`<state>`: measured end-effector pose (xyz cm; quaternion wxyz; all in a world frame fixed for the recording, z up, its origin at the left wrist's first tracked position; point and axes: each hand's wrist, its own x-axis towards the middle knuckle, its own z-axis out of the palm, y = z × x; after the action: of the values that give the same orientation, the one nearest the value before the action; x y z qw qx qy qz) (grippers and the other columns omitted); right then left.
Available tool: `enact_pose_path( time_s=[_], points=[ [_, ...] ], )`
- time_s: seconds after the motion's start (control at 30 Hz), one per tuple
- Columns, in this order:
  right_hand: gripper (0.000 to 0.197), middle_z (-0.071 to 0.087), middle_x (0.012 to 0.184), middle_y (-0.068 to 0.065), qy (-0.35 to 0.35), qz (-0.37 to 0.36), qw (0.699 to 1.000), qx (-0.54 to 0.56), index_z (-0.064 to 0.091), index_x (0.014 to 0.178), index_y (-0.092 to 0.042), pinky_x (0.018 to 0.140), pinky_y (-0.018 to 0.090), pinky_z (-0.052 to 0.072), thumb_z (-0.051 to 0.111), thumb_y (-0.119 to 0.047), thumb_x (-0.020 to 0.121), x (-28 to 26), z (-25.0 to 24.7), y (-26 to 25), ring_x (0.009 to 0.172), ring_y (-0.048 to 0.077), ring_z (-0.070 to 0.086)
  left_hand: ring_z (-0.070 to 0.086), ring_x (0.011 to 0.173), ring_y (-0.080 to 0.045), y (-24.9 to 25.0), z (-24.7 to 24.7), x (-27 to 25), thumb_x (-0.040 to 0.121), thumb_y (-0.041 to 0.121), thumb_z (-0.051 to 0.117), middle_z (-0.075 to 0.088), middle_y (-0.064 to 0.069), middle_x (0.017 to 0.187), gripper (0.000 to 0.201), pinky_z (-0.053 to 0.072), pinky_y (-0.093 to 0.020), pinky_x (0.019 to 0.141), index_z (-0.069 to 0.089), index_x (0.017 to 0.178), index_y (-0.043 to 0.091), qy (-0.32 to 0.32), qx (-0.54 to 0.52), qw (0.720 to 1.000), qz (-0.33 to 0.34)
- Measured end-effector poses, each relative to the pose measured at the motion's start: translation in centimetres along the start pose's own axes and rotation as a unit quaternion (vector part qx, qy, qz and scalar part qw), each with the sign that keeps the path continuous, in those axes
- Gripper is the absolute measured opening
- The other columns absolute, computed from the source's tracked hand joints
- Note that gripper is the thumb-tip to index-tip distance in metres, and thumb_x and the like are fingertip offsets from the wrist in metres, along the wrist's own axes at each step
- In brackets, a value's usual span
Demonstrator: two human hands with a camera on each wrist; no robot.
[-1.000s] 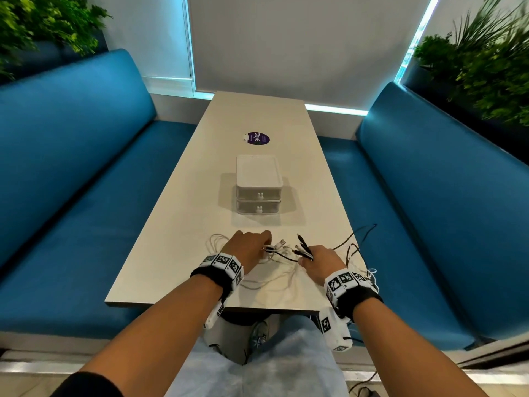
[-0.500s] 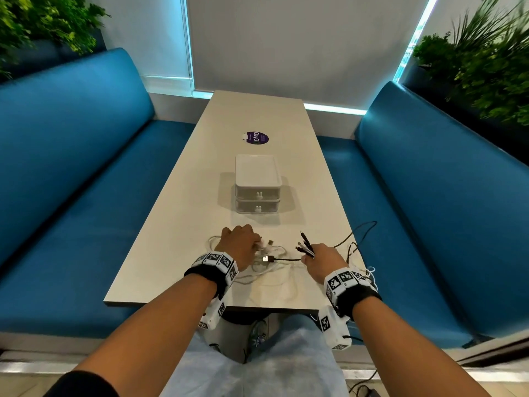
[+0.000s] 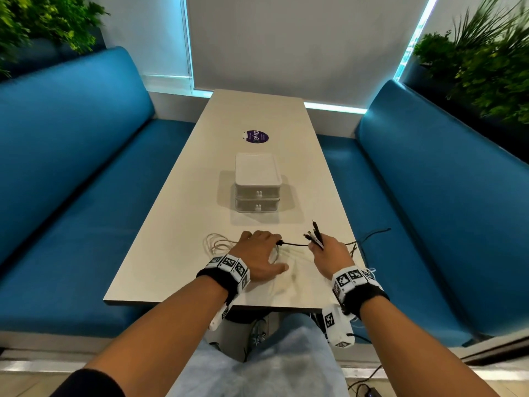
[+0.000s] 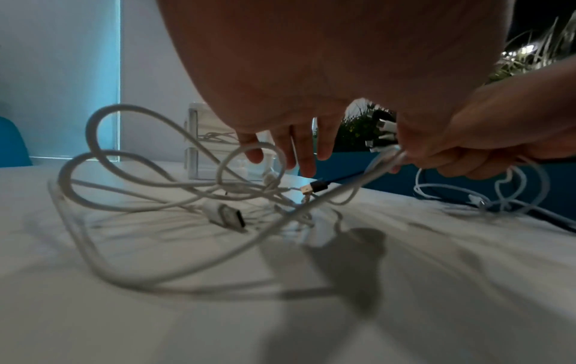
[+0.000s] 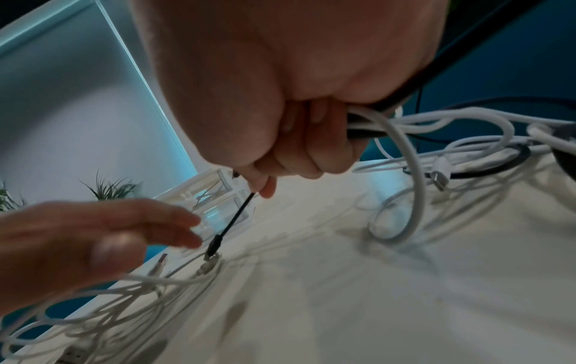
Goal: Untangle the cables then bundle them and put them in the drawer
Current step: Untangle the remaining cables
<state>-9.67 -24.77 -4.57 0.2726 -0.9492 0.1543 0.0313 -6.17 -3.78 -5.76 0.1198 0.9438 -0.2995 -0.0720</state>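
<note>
A tangle of white cables (image 3: 219, 243) (image 4: 162, 189) lies on the table (image 3: 177, 253) near its front edge. My left hand (image 3: 262, 249) (image 4: 296, 152) (image 5: 130, 229) hovers over the tangle with straight fingers and holds nothing. My right hand (image 3: 323, 250) (image 5: 290, 160) grips a bunch of black and white cable ends (image 3: 314, 237) that stick up from the fist. One black cable (image 3: 294, 244) (image 5: 233, 219) runs from that fist to a plug (image 4: 314, 187) by my left fingertips. The white two-drawer unit (image 3: 257, 183) stands further back, both drawers closed.
More white and black cable loops (image 5: 461, 140) trail off the table's right edge (image 3: 369, 239). A purple sticker (image 3: 257, 136) lies beyond the drawers. Blue benches (image 3: 86, 181) flank the table, with plants behind them.
My left hand has released the white plugs it reached for and now spreads over the tangle. The black cable has straightened between the hands. The right hand keeps its grip.
</note>
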Motion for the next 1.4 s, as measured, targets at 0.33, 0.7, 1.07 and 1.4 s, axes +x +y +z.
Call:
enact_pose_path(
  time_s=[0.33,0.7,1.07,1.4],
  points=[
    [0.024,0.062,0.115,0.023,0.094,0.136,0.981,-0.103,0.049,0.117,-0.006,0.078,0.04,0.045,0.039,-0.01,0.095,-0.1,-3.3,4.4,0.105,0.04,0.06,0.035,0.134,-0.025,-2.3,0.4,-1.6,0.075,0.073,0.061,0.026,0.001,0.155,0.077,0.031,-0.038,0.11,0.052,0.132,0.021,-0.029,0.009,0.999,-0.013],
    [0.035,0.062,0.115,0.02,-0.031,0.022,0.998,-0.057,0.059,0.118,-0.004,0.082,0.036,0.048,0.04,-0.029,0.101,-0.2,1.7,1.3,0.104,0.036,0.06,0.046,0.112,-0.021,-2.9,1.4,-1.4,0.099,0.046,0.037,0.053,0.002,0.121,0.04,0.033,-0.037,0.095,0.069,0.101,0.021,0.087,0.07,0.994,-0.009],
    [0.03,0.064,0.12,0.016,-0.074,-0.007,0.996,0.041,0.066,0.113,-0.012,0.09,0.033,0.045,0.042,-0.026,0.102,-0.4,3.9,-0.2,0.111,0.035,0.058,0.04,0.111,-0.026,-2.1,2.1,-0.6,0.092,0.022,0.054,0.049,0.0,0.114,0.017,0.03,-0.038,0.089,0.065,0.105,0.027,0.057,0.091,0.992,-0.064],
    [0.016,0.071,0.103,0.004,-0.098,-0.044,0.99,0.091,0.07,0.101,-0.025,0.081,0.029,0.047,0.062,-0.029,0.088,-0.3,3.3,-0.7,0.097,0.025,0.064,0.04,0.11,-0.028,-1.7,2.1,0.1,0.095,0.021,0.045,0.06,-0.005,0.103,0.024,0.029,-0.042,0.094,0.06,0.108,0.035,0.038,-0.017,0.997,-0.066]
  ],
)
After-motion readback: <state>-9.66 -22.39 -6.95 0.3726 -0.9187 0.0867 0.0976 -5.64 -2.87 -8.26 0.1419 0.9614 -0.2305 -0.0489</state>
